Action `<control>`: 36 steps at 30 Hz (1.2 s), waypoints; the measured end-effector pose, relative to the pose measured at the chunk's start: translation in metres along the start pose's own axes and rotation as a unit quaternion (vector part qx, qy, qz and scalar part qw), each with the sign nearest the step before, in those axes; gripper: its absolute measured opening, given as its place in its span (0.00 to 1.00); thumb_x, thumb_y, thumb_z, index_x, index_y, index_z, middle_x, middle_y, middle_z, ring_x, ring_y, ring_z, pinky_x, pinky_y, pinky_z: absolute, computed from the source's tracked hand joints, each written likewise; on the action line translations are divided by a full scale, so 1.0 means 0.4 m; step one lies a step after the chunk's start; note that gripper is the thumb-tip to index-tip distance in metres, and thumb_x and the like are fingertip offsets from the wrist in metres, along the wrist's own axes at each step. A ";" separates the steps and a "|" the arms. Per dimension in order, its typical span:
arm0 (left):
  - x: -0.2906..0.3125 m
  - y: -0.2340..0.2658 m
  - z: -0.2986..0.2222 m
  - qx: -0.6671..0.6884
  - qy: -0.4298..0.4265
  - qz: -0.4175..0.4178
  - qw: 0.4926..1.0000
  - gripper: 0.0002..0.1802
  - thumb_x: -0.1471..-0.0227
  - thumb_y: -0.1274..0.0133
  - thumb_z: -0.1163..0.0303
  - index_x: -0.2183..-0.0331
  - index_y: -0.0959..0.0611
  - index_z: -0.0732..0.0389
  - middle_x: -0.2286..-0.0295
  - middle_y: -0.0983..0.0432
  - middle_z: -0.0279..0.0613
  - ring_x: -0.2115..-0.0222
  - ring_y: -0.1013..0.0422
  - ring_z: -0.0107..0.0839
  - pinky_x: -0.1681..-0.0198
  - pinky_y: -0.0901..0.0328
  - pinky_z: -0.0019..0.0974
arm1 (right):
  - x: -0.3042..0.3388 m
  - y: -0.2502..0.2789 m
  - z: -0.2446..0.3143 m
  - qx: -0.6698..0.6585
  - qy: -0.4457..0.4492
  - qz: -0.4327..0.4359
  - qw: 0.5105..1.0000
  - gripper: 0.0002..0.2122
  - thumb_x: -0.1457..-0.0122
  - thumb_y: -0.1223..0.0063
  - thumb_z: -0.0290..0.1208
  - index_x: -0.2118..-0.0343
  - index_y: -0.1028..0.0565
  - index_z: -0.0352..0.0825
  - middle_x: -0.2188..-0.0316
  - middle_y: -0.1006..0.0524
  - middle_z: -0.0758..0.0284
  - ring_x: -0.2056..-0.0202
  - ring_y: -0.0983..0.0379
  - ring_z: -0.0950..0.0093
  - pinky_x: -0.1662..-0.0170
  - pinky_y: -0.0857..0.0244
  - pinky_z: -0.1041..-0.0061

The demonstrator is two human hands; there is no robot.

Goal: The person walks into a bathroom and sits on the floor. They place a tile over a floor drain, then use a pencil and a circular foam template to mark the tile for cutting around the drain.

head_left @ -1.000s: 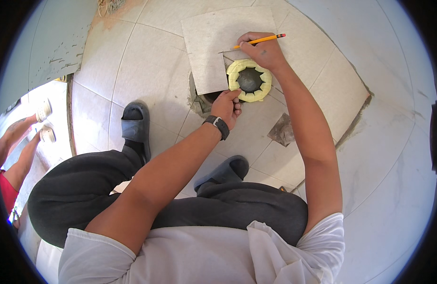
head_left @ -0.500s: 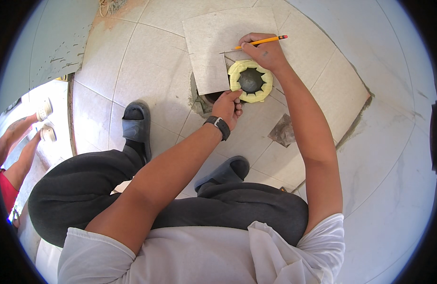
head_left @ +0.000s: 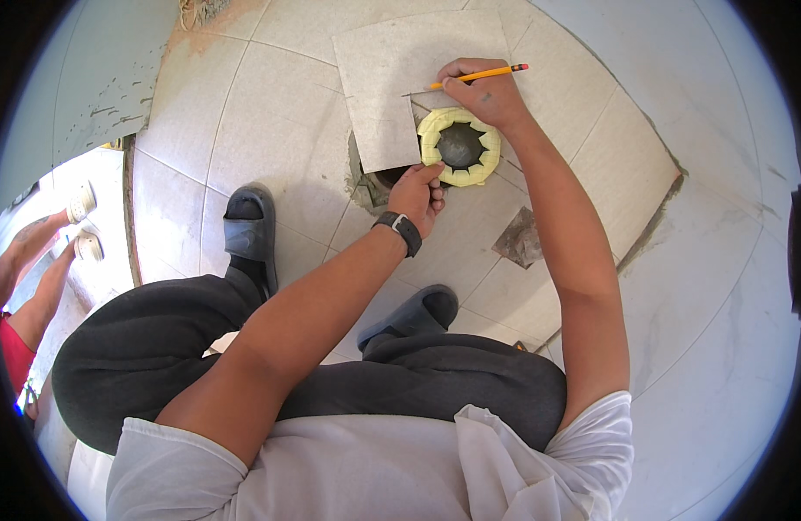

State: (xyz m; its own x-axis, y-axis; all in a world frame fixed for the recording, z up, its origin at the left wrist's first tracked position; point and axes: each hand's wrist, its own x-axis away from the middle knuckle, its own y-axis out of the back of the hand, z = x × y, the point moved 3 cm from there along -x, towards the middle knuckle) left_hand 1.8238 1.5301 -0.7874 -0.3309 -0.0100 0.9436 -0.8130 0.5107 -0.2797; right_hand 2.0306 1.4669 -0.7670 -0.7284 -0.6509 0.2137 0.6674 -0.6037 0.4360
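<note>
A yellow pencil (head_left: 480, 76) with a red end is pinched in my right hand (head_left: 491, 94), its tip on a loose pale tile (head_left: 392, 65) with a lower right corner notched out. Beside the notch is a ring wrapped in pale yellow tape (head_left: 429, 139), with jagged tape edges round a dark grey centre. My left hand (head_left: 415, 198), a black watch on its wrist, closes thumb and fingers on the ring's lower left edge. Under the tile's lower edge, a dark hole (head_left: 385, 178) in the floor is partly covered by the tile and my hand.
Laid floor tiles (head_left: 270, 113) surround the work. A small square dirty patch (head_left: 519, 239) lies near my right forearm. My sandalled feet (head_left: 250, 230) rest close by. At the left, another person's legs (head_left: 40, 260) show past a doorway edge. Pale marble-like slabs (head_left: 713, 286) border the right.
</note>
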 end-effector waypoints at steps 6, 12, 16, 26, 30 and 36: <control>0.001 -0.001 -0.002 0.001 0.004 -0.002 1.000 0.11 0.42 0.40 0.67 0.68 0.28 0.50 0.78 0.38 0.23 0.81 0.41 0.19 0.77 0.45 0.28 | 0.000 0.001 0.000 0.003 -0.004 0.002 1.000 0.09 0.41 0.41 0.31 0.64 0.17 0.32 0.74 0.19 0.70 0.72 0.29 0.82 0.67 0.33 0.77; 0.000 0.000 -0.001 0.006 0.002 -0.001 1.000 0.12 0.42 0.39 0.67 0.68 0.28 0.50 0.78 0.38 0.24 0.80 0.41 0.20 0.77 0.44 0.28 | 0.001 0.000 0.000 -0.006 0.005 0.001 1.000 0.09 0.41 0.41 0.31 0.64 0.17 0.32 0.73 0.19 0.70 0.71 0.29 0.82 0.66 0.33 0.77; -0.001 0.003 -0.002 0.009 0.003 0.003 1.000 0.12 0.43 0.38 0.67 0.68 0.28 0.51 0.78 0.37 0.24 0.80 0.40 0.20 0.77 0.43 0.28 | 0.001 0.000 -0.002 -0.002 0.006 0.002 1.000 0.09 0.41 0.41 0.31 0.64 0.17 0.32 0.73 0.19 0.70 0.71 0.29 0.82 0.66 0.33 0.77; -0.003 0.005 -0.002 0.004 0.001 0.004 1.000 0.12 0.43 0.38 0.67 0.68 0.28 0.51 0.78 0.37 0.24 0.80 0.40 0.20 0.77 0.43 0.28 | 0.001 0.003 -0.002 0.008 0.005 -0.001 1.000 0.09 0.43 0.40 0.30 0.62 0.16 0.33 0.72 0.18 0.69 0.70 0.27 0.80 0.65 0.31 0.76; -0.004 0.005 -0.001 0.004 0.003 0.003 1.000 0.12 0.43 0.38 0.67 0.68 0.28 0.51 0.77 0.38 0.24 0.80 0.41 0.20 0.77 0.43 0.28 | 0.002 0.000 -0.002 0.006 -0.002 0.006 1.000 0.09 0.44 0.39 0.30 0.62 0.16 0.33 0.70 0.17 0.68 0.69 0.26 0.79 0.64 0.30 0.76; -0.002 0.005 -0.002 0.002 -0.001 0.011 1.000 0.11 0.42 0.39 0.67 0.67 0.27 0.51 0.78 0.37 0.24 0.80 0.41 0.20 0.77 0.43 0.28 | 0.001 -0.001 0.002 0.004 0.020 0.000 1.000 0.09 0.44 0.39 0.30 0.63 0.16 0.33 0.70 0.17 0.68 0.70 0.25 0.79 0.64 0.30 0.76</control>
State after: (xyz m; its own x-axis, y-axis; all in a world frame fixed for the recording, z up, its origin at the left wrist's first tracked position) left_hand 1.8230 1.5319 -0.7883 -0.3489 -0.0004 0.9372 -0.8079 0.5070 -0.3005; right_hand 2.0301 1.4673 -0.7663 -0.7216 -0.6688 0.1786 0.6660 -0.6005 0.4425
